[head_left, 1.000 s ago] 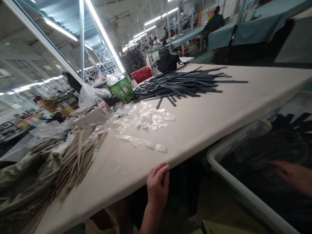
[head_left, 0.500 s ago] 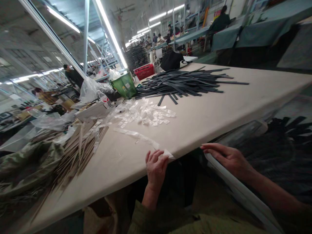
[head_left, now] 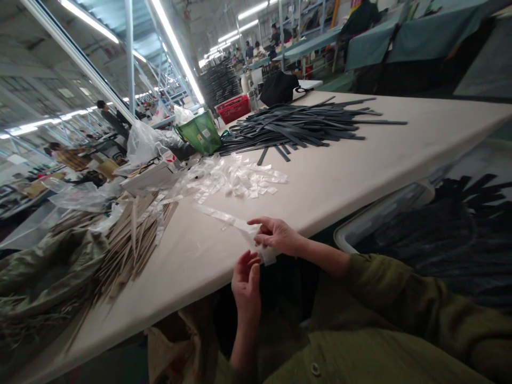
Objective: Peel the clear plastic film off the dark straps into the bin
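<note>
Near the table's front edge, my right hand (head_left: 278, 236) pinches the near end of a thin, whitish translucent strip (head_left: 218, 214), its index finger stretched out over it. The strip trails back across the table, and a crumpled end (head_left: 269, 256) hangs at the edge below my right hand. My left hand (head_left: 246, 282) is just below and left of it, fingers loosely bent and thumb apart, close to the hanging end. A heap of similar white strips (head_left: 240, 176) lies farther back on the table.
Dark flat strips (head_left: 304, 125) are piled at the back, near a green basket (head_left: 202, 133) and a red basket (head_left: 233, 109). Brown strips (head_left: 132, 240) and a green cloth sack (head_left: 48, 266) lie left. A clear bin (head_left: 352, 229) with dark pieces stands right, below the table (head_left: 360, 165).
My right hand has come from above the bin, leftwards to the strip's near end. My left hand has let go of the strip and dropped slightly down and left.
</note>
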Demonstrator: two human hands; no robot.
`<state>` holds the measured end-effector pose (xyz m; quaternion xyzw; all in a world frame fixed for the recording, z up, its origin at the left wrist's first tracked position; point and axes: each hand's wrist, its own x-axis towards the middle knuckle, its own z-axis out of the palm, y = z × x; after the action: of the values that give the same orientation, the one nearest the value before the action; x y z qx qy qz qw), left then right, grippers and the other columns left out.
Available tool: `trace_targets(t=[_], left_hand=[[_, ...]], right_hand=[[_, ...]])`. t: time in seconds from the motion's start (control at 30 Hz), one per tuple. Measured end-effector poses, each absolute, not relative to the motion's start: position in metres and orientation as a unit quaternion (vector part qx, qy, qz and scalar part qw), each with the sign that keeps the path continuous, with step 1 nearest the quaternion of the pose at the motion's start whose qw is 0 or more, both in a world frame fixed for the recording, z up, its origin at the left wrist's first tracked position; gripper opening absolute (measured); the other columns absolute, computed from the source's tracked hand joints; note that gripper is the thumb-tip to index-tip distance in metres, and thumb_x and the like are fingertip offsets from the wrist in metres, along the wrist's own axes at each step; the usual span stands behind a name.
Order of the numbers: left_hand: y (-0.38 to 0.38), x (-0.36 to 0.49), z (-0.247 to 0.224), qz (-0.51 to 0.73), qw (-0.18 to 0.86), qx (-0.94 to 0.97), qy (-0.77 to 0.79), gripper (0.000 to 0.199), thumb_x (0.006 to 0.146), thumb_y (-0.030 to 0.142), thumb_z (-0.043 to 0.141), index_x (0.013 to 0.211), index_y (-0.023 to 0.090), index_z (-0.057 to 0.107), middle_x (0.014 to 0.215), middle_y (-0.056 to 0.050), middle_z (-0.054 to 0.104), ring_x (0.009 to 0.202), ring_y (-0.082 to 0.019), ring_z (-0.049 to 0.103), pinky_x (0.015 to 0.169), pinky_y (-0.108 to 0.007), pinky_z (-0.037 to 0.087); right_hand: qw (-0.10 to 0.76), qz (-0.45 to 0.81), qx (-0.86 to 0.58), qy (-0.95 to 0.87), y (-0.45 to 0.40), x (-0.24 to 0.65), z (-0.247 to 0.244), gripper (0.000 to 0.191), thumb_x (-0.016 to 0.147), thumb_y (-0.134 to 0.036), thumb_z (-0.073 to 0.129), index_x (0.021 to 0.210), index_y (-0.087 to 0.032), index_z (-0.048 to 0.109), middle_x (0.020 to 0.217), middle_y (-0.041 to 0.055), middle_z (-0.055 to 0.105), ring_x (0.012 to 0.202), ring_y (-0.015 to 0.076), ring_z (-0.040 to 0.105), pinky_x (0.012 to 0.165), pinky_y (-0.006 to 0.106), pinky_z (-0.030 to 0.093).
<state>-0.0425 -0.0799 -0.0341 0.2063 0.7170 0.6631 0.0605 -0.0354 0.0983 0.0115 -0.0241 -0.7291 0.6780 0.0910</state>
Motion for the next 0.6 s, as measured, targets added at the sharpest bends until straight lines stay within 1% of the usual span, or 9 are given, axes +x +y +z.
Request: trace_targets(t=[0.07, 0.1, 0.17, 0.23, 0.33, 0.4, 0.47, 0.53, 0.6], left_hand=[[-0.073, -0.044, -0.030, 0.690, 0.194, 0.153, 0.680, 0.041, 0.083, 0.044, 0.069, 0.113, 0.016, 0.071, 0.102, -0.009, 0.076, 0.091, -0.023, 0.071, 0.086, -0.036, 0.055], [-0.069, -0.045, -0.027, 0.689, 0.235, 0.148, 0.669, 0.041, 0.080, 0.045, 0.072, 0.107, 0.014, 0.074, 0.096, -0.009, 0.077, 0.089, -0.022, 0.071, 0.087, -0.035, 0.054], [-0.058, -0.048, -0.020, 0.683, 0.268, 0.153, 0.661, 0.036, 0.077, 0.045, 0.074, 0.094, 0.013, 0.077, 0.085, -0.007, 0.077, 0.085, -0.021, 0.070, 0.087, -0.033, 0.054], [-0.048, -0.053, -0.016, 0.680, 0.282, 0.161, 0.657, 0.033, 0.076, 0.045, 0.075, 0.085, 0.013, 0.078, 0.076, -0.005, 0.076, 0.079, -0.020, 0.069, 0.083, -0.032, 0.054], [-0.031, -0.072, -0.017, 0.686, 0.306, 0.166, 0.639, 0.034, 0.072, 0.044, 0.079, 0.083, 0.012, 0.078, 0.074, -0.005, 0.075, 0.074, -0.019, 0.069, 0.077, -0.031, 0.055], [-0.014, -0.094, -0.019, 0.717, 0.301, 0.144, 0.612, 0.038, 0.067, 0.045, 0.083, 0.084, 0.012, 0.077, 0.076, -0.006, 0.075, 0.073, -0.018, 0.069, 0.075, -0.030, 0.055], [0.009, -0.123, -0.019, 0.768, 0.256, 0.105, 0.578, 0.042, 0.059, 0.047, 0.087, 0.079, 0.012, 0.073, 0.076, -0.007, 0.074, 0.072, -0.018, 0.070, 0.073, -0.030, 0.056], [0.036, -0.153, -0.017, 0.811, 0.192, 0.076, 0.547, 0.045, 0.055, 0.050, 0.088, 0.074, 0.014, 0.068, 0.075, -0.006, 0.072, 0.071, -0.017, 0.070, 0.074, -0.032, 0.057], [0.060, -0.179, -0.016, 0.829, 0.143, 0.067, 0.536, 0.045, 0.058, 0.053, 0.086, 0.074, 0.017, 0.063, 0.075, -0.003, 0.070, 0.071, -0.016, 0.069, 0.077, -0.033, 0.057]], right_hand=[[0.109, 0.669, -0.014, -0.735, 0.098, -0.035, 0.014, 0.049, 0.079, -0.027, 0.060, 0.126, -0.017, 0.058, 0.065, -0.0063, 0.055, 0.059, 0.0119, 0.053, 0.061, 0.025, 0.045], [0.116, 0.661, -0.010, -0.742, 0.098, -0.034, 0.015, 0.048, 0.079, -0.025, 0.060, 0.126, -0.018, 0.059, 0.064, -0.0068, 0.054, 0.059, 0.0119, 0.052, 0.061, 0.024, 0.044], [0.130, 0.640, -0.001, -0.757, 0.097, -0.032, 0.016, 0.045, 0.080, -0.021, 0.059, 0.125, -0.020, 0.061, 0.063, -0.0074, 0.053, 0.058, 0.0115, 0.051, 0.060, 0.024, 0.042], [0.144, 0.614, 0.007, -0.776, 0.098, -0.032, 0.016, 0.044, 0.082, -0.018, 0.057, 0.125, -0.022, 0.062, 0.062, -0.0079, 0.054, 0.055, 0.0107, 0.050, 0.058, 0.023, 0.042], [0.176, 0.566, 0.007, -0.806, 0.108, -0.036, 0.015, 0.043, 0.082, -0.014, 0.056, 0.124, -0.022, 0.064, 0.060, -0.0082, 0.055, 0.054, 0.0102, 0.050, 0.057, 0.021, 0.042], [0.204, 0.532, -0.007, -0.822, 0.124, -0.042, 0.015, 0.043, 0.083, -0.014, 0.056, 0.125, -0.022, 0.063, 0.066, -0.0060, 0.062, 0.057, 0.0108, 0.055, 0.060, 0.022, 0.045], [0.230, 0.500, -0.028, -0.834, 0.146, -0.048, 0.014, 0.042, 0.086, -0.017, 0.056, 0.127, -0.021, 0.062, 0.083, -0.0011, 0.071, 0.065, 0.0125, 0.062, 0.066, 0.025, 0.050], [0.249, 0.468, -0.055, -0.846, 0.174, -0.050, 0.011, 0.039, 0.087, -0.020, 0.056, 0.126, -0.020, 0.062, 0.102, 0.0045, 0.073, 0.075, 0.0154, 0.068, 0.072, 0.029, 0.054], [0.259, 0.431, -0.087, -0.860, 0.207, -0.050, 0.007, 0.037, 0.087, -0.021, 0.056, 0.123, -0.020, 0.062, 0.113, 0.0082, 0.071, 0.084, 0.0188, 0.070, 0.076, 0.033, 0.056]])
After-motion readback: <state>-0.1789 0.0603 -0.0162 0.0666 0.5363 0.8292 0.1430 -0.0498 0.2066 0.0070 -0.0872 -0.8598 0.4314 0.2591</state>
